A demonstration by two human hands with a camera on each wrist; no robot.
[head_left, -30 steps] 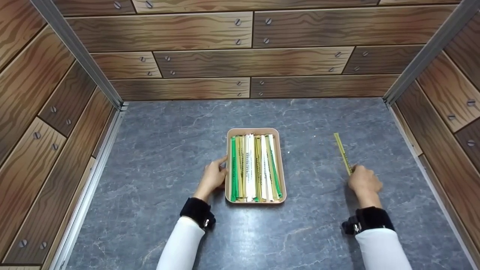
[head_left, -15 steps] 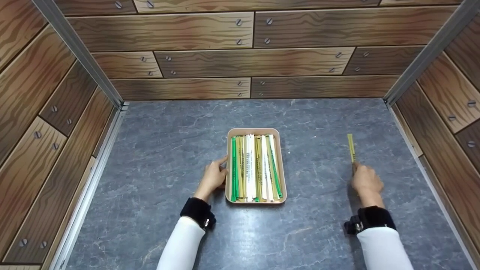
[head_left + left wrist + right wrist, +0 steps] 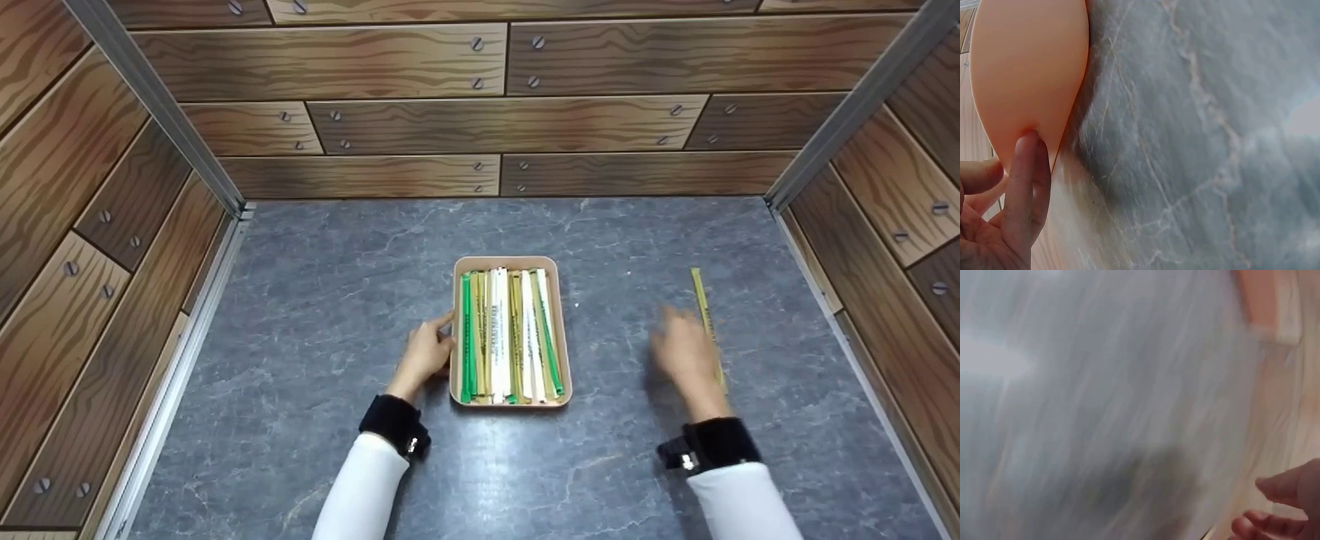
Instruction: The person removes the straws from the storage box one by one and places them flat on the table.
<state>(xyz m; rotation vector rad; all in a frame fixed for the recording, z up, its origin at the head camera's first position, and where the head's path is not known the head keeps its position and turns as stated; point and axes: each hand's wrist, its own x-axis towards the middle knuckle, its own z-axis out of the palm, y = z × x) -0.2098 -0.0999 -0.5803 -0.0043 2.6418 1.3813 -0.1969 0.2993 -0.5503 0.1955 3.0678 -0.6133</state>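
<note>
1. Left hand [image 3: 426,352] at left side of tan tray [image 3: 506,261]; fingertips touch outer wall. Fingers fairly straight, close together, thumb apart from them near the rim.
2. Right hand [image 3: 686,356] well right of tray, over grey marbled table [image 3: 315,315]; blurred in head view. Right wrist view: thumb and fingers apart, visible gap between.
3. Yellow-green stick packet [image 3: 703,300] lies on table just right of right hand, lengthwise, top leaning slightly left; lower part partly hidden by hand. Contact with hand: can't tell.
4. Tray near table's middle, long side front to back. Inside, side by side: green packets [image 3: 467,337], white packets [image 3: 499,337], more yellow-green ones; print too small to read.
5. Black band [image 3: 394,421] on left wrist, matching one on right; white sleeves. Wood-plank-pattern walls [image 3: 405,64] behind and both sides.
</note>
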